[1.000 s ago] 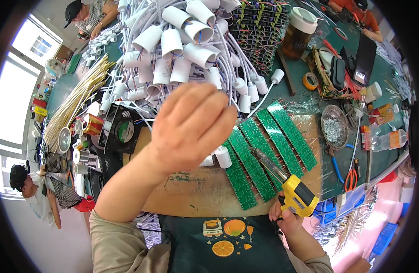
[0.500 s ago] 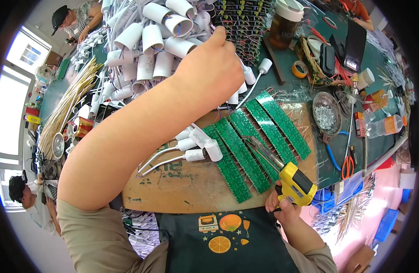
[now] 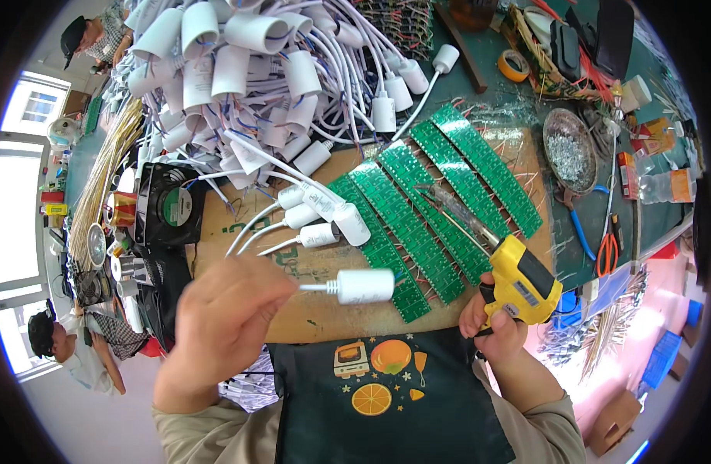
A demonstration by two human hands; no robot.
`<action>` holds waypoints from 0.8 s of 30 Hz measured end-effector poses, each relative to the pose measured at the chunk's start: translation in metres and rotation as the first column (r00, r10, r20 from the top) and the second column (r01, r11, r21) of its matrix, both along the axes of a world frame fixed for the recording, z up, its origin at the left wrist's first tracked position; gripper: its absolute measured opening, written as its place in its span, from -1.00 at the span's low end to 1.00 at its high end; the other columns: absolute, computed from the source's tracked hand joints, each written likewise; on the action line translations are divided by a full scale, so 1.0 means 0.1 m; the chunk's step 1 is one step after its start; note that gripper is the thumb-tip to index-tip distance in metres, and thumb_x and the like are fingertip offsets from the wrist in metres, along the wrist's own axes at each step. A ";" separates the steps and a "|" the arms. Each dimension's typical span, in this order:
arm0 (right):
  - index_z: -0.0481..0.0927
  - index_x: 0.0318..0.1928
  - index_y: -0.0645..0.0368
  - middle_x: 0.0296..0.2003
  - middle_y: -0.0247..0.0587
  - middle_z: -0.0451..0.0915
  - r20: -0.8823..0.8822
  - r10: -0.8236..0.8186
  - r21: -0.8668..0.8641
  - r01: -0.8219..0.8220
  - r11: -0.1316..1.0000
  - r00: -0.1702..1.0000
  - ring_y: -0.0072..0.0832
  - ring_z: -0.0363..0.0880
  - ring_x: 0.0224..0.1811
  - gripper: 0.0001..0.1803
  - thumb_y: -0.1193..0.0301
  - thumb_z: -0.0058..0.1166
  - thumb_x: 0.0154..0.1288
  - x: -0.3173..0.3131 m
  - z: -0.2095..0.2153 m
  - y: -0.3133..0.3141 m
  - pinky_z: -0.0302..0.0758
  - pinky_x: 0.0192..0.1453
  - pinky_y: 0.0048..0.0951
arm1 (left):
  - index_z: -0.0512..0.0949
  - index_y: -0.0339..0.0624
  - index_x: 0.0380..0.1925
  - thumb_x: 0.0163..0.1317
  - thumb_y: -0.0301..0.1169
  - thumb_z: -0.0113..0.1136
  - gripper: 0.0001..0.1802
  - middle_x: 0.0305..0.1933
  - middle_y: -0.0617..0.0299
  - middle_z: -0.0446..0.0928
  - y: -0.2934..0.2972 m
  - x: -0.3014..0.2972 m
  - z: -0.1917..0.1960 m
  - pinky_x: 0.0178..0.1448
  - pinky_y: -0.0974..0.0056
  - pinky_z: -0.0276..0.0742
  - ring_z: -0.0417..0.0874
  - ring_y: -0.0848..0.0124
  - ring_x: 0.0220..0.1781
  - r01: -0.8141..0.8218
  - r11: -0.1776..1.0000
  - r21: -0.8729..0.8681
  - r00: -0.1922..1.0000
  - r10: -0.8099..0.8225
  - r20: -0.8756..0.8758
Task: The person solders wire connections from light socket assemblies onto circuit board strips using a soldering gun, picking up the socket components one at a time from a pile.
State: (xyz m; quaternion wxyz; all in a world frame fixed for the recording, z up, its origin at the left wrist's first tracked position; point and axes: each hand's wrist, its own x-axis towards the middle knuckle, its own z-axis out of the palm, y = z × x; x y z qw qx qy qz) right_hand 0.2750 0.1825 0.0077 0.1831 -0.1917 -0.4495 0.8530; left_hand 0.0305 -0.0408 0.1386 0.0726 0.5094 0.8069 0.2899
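By the left hand (image 3: 228, 317), fingertips pinched narrow, a thin white cable (image 3: 313, 287) is held, a smooth white plastic cylinder (image 3: 365, 286) at its right end, near centre: light, stiff, probably slippery, best gripped at the collar. The left wrist is bent rightward; by the right hand (image 3: 496, 321), a yellow-and-black soldering gun (image 3: 519, 278) is gripped, pointed far left.

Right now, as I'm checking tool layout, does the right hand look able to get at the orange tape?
Probably not as things stand: the right hand is holding the yellow soldering gun, and the orange tape lies farther off, beyond the green boards. Nothing seems to cover the tape, though.
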 end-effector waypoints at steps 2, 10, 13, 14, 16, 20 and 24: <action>0.30 0.32 0.28 -0.52 -0.27 0.42 -0.013 0.030 -0.022 -0.030 0.999 0.999 -0.47 0.41 -0.59 -0.27 0.09 0.26 0.35 -0.01 0.01 0.00 0.43 -0.50 -0.40 | 0.65 -0.21 -0.28 0.07 -0.63 0.32 -0.81 -0.29 0.13 0.67 -0.26 0.13 -0.34 -0.14 0.17 0.57 0.67 0.16 -0.26 -0.145 0.989 -0.041 0.982 0.149 0.112; 0.30 0.37 0.25 -0.48 -0.26 0.44 -0.001 0.044 -0.025 -0.044 0.999 0.999 -0.47 0.41 -0.54 -0.26 0.13 0.27 0.35 0.04 0.00 0.02 0.43 -0.45 -0.39 | 0.61 -0.17 -0.07 -0.04 -0.44 0.47 -0.55 0.00 0.12 0.61 -0.30 0.24 -0.80 0.02 0.07 0.48 0.61 0.08 -0.04 -0.153 0.978 -0.141 0.974 0.125 -0.187; 0.30 0.38 0.24 -0.47 -0.26 0.43 0.011 0.033 -0.023 -0.033 0.999 0.999 -0.47 0.41 -0.54 -0.25 0.13 0.28 0.34 0.04 0.01 0.00 0.44 -0.45 -0.39 | 0.60 -0.14 0.00 -0.08 -0.39 0.50 -0.45 0.09 0.10 0.57 -0.07 0.33 -0.83 0.02 0.06 0.47 0.59 0.07 -0.03 -0.134 0.989 -0.059 0.965 0.117 -0.235; 0.29 0.38 0.24 -0.47 -0.26 0.43 0.013 0.036 -0.025 -0.036 0.999 0.999 -0.48 0.41 -0.54 -0.24 0.13 0.28 0.34 0.04 0.01 0.00 0.44 -0.44 -0.39 | 0.60 -0.12 0.01 -0.07 -0.38 0.50 -0.45 0.12 0.09 0.54 -0.02 0.34 -0.88 0.00 0.07 0.48 0.59 0.08 -0.04 -0.112 0.992 -0.058 0.941 0.087 -0.328; 0.29 0.39 0.24 -0.47 -0.26 0.43 0.016 0.040 -0.025 -0.039 0.999 0.999 -0.48 0.41 -0.54 -0.23 0.12 0.29 0.33 0.05 0.00 0.01 0.44 -0.44 -0.39 | 0.59 -0.11 0.02 -0.06 -0.39 0.49 -0.45 0.11 0.10 0.54 0.06 0.33 -0.93 -0.01 0.09 0.49 0.59 0.10 -0.04 -0.090 0.993 -0.078 0.929 0.056 -0.366; 0.29 0.38 0.24 -0.47 -0.26 0.43 0.009 0.045 -0.024 -0.044 0.999 0.999 -0.49 0.40 -0.53 -0.23 0.13 0.30 0.32 0.07 -0.02 0.01 0.43 -0.44 -0.40 | 0.57 -0.13 0.05 0.03 -0.46 0.40 -0.50 0.05 0.11 0.53 0.10 0.32 -0.92 -0.01 0.14 0.52 0.60 0.16 -0.03 -0.037 0.985 -0.167 0.928 -0.028 -0.372; 0.30 0.33 0.25 -0.52 -0.34 0.41 0.010 0.048 0.038 -0.048 0.998 0.999 -0.52 0.41 -0.58 -0.26 0.07 0.26 0.34 0.04 -0.01 0.00 0.43 -0.51 -0.43 | 0.55 -0.19 0.05 0.07 -0.51 0.33 -0.53 0.02 0.06 0.51 0.07 0.34 -0.88 0.00 0.12 0.57 0.61 0.13 -0.03 -0.023 0.970 -0.243 0.948 -0.056 -0.314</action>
